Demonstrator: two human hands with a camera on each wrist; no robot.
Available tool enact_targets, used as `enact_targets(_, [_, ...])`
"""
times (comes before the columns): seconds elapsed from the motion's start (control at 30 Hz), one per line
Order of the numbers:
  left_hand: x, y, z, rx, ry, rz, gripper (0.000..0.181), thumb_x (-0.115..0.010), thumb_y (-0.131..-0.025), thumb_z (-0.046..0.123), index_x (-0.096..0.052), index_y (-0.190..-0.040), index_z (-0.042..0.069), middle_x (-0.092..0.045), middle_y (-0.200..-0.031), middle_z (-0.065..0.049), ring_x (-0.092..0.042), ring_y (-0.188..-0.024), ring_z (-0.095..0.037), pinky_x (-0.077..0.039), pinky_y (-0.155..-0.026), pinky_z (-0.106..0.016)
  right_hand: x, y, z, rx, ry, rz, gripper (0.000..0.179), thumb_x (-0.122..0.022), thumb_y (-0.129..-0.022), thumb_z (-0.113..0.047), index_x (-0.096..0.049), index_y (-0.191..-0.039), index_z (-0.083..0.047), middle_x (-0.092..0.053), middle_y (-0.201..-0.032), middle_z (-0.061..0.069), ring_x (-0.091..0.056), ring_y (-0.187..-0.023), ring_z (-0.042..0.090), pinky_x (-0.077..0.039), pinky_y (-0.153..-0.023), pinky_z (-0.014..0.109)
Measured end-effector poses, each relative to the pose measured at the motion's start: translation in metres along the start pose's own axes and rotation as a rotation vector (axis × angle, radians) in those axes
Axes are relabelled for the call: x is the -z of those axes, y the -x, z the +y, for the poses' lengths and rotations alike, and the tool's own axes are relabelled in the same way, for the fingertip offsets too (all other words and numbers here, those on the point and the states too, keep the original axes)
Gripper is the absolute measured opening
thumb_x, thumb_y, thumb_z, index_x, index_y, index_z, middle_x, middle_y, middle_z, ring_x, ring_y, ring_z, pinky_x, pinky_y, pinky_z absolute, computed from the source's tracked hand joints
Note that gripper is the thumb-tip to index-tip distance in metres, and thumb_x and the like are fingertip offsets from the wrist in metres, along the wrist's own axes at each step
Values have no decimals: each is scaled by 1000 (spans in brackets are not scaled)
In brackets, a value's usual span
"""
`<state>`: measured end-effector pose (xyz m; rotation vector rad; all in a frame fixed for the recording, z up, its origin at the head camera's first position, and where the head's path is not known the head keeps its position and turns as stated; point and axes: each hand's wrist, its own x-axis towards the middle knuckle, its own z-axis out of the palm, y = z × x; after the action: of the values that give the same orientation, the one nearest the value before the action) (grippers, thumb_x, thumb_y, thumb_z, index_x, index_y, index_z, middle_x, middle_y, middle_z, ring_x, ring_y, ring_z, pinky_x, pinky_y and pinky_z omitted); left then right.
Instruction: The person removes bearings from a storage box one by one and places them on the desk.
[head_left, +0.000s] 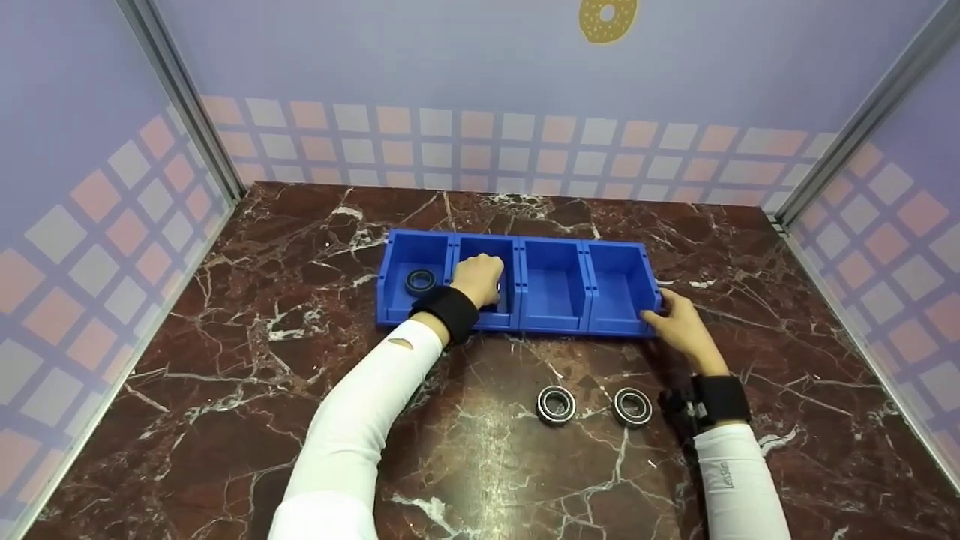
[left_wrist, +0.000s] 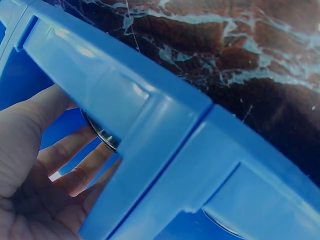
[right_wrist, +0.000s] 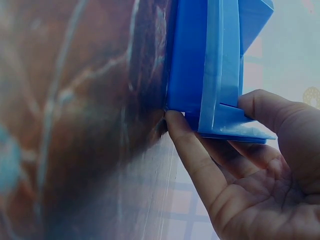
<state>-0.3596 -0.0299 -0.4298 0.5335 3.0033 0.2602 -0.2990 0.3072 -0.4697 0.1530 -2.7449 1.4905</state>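
Observation:
My left hand reaches down into the second compartment from the left of a blue row of bins. Its thumb and fingers hold a ball bearing, which the bin's front wall partly hides in the left wrist view. At the row's right end, my right hand grips the side wall, thumb over the edge and fingers against the outside. Another bearing lies in the leftmost compartment. Two more, a left bearing and a right bearing, lie flat on the table in front of the bins.
The brown marbled table carries the bins near its middle. A tiled-pattern back wall stands behind, and side panels close off the left and right.

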Motion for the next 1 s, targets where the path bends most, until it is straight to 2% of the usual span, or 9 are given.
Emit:
enact_targets(0.43, [13, 2, -2, -7, 18, -3, 27, -83, -88, 18, -70, -103, -1, -72, -115, -21, -69, -107, -39, -58, -88, -52, 1, 0, 1, 10, 32, -4, 49, -59, -97, 3, -45, -141, 21, -61, -127, 38, -60, -95, 10, -48, -76, 13])
enact_targets(0.77, [25, 4, -1, -13, 13, 23, 32, -84, -87, 19, -69, -106, -2, -71, -116, -20, -69, -108, -40, -57, -89, -53, 1, 0, 2, -6, 24, -5, 49, -58, -97, 4, -45, -142, 20, -60, -130, 37, -60, -99, 10, -47, -80, 13])
enact_targets(1.0, [32, 6, -1, -23, 8, 33, 25, -81, -87, 17, -67, -98, -1, -71, -113, -20, -69, -106, -39, -58, -87, -52, 0, -2, 2, 0, 29, -3, 48, -59, -97, 4, -45, -140, 21, -61, -128, 38, -60, -96, 10, -47, -77, 12])
